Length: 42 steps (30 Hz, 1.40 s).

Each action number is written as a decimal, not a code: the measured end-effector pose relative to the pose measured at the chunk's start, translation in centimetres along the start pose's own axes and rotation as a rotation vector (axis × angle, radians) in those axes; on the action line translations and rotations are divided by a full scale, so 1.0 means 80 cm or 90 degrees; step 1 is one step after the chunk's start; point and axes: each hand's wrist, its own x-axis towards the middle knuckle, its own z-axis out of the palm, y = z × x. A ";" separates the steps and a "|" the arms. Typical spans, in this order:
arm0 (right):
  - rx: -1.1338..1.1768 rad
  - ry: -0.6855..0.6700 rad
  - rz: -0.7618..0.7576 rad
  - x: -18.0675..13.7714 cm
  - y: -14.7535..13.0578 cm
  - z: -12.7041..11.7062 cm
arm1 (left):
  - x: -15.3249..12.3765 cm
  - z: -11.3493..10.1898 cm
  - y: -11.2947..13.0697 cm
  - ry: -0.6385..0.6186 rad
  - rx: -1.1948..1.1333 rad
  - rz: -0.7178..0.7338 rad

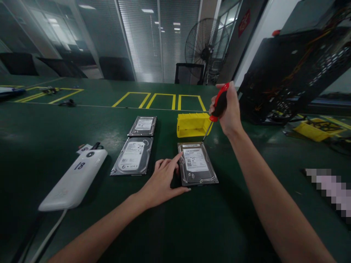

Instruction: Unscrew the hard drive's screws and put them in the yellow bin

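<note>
A hard drive (197, 165) lies flat on the green table in front of me. My left hand (162, 182) rests against its left edge, fingers spread, index on the near-left corner area. My right hand (228, 109) is closed round a red-and-black screwdriver (218, 106), held upright, its tip touching the drive's far right corner. Two more hard drives (133, 156) (143, 126) lie in a column to the left.
A yellow bin (193, 125) sits just behind the drive. A white power bank (75, 179) marked 18 with a cable lies at left. A black computer case (290, 73) leans at right, with a yellow tray (312, 130) near it. A fan stands behind the table.
</note>
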 end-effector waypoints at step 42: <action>0.025 0.000 0.010 0.005 -0.010 -0.006 | 0.000 -0.003 0.003 -0.012 -0.017 -0.009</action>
